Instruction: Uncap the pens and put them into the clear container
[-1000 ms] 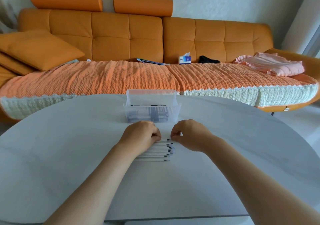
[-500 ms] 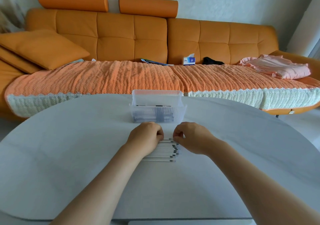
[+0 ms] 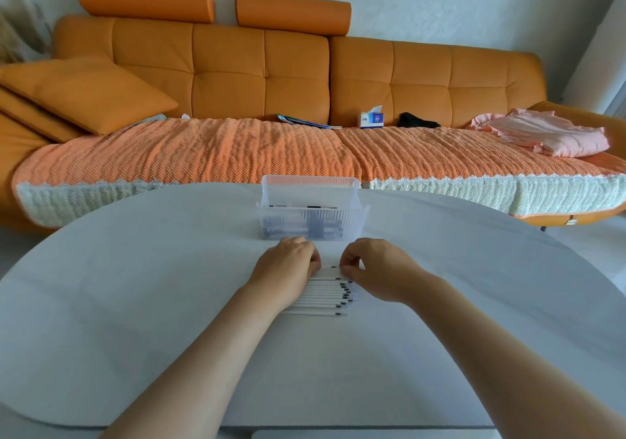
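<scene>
A row of several thin white pens [image 3: 325, 298] with dark tips lies side by side on the white table [image 3: 135, 286], just in front of me. My left hand [image 3: 288, 269] has its fingers curled over the left end of the farthest pen [image 3: 333, 267]. My right hand [image 3: 372, 266] pinches that pen's right end, where its cap would be hidden under the fingertips. The clear ribbed plastic container [image 3: 311, 211] stands right behind both hands and holds several dark-tipped pens lying flat.
An orange sofa [image 3: 261, 76] with a knitted orange throw runs behind the table, carrying cushions, a tissue box [image 3: 371, 119], a magazine and folded pink cloth [image 3: 548, 133]. The table's rounded edge curves away on both sides.
Both hands stay on the farthest pen of the row; the right fingertips have drawn slightly away from the left hand. The head has shifted, so the scene sits a little differently.
</scene>
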Tool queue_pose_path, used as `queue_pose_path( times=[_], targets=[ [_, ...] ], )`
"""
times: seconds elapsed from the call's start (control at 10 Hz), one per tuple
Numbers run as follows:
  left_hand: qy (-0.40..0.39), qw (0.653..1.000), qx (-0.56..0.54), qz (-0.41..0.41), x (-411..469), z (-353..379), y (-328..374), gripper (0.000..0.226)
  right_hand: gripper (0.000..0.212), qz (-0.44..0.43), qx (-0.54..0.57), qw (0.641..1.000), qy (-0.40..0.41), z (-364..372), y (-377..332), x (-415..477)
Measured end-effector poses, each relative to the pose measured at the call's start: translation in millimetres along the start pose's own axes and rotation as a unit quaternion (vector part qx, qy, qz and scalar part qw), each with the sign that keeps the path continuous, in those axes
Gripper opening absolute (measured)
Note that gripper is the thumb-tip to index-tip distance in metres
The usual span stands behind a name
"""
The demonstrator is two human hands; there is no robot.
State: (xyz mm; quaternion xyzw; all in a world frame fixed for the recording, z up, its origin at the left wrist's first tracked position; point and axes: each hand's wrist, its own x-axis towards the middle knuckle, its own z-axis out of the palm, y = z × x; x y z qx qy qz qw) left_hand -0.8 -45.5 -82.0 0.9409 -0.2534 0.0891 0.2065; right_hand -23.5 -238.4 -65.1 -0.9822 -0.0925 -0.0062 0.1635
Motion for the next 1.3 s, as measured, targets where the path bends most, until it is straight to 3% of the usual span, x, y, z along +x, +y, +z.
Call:
queue_pose_path(
  times=[0.8,1.2,1.3],
  targets=[
    [-0.012,1.000,-0.027,0.007,-0.6,5.5,-0.2,0.014,0.012,0.006,0.015,1.000,-0.006,1.4,-4.6,-1.8],
    [-0.051,0.998,0.004,0.020,-38.8,-22.9,-15.6,0.054,0.042,-0.015,-0.042,0.999,-0.005,-6.0,-12.9,-31.1],
    [0.038,0.998,-0.037,0.040,-47.7,-45.4,-15.7,0.055,0.043,-0.034,0.017,0.993,0.110,-32.3,-21.4,-40.3]
  ],
)
